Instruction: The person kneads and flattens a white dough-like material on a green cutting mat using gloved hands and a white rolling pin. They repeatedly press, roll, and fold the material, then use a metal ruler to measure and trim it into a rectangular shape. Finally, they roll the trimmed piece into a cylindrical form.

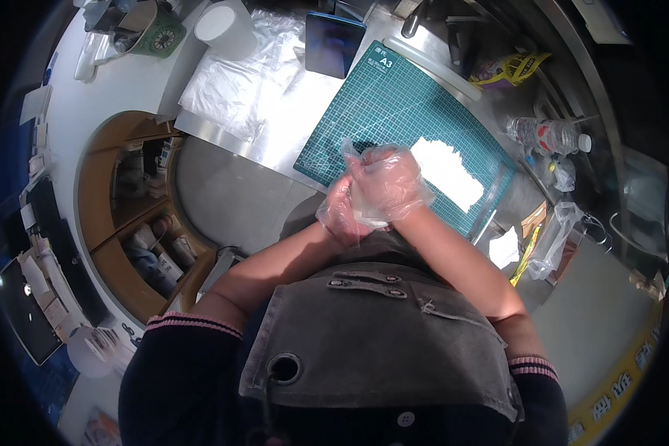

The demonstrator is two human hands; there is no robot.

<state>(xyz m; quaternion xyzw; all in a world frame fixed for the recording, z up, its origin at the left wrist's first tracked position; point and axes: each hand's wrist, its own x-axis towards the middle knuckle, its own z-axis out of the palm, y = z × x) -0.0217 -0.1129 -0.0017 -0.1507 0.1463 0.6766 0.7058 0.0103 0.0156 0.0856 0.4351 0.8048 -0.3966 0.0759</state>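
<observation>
Both hands wear loose, clear plastic gloves and are pressed together over the near edge of a green cutting mat (394,89). My right hand (390,182) lies on top with its fingers curled in. Below and to its left, my left hand (340,212) is closed against it. A pale bit shows at the bottom between the palms, but what they enclose is mostly hidden. Just right of my hands, a flat white piece with ragged edges (450,175) lies on the mat. I cannot tell its material.
Crumpled clear plastic sheeting (230,93), a white tub (224,30) and a dark tablet (335,44) sit at the back left. A pale rod (432,69) borders the mat. On the right are a yellow-purple packet (509,70) and a plastic bottle (546,135).
</observation>
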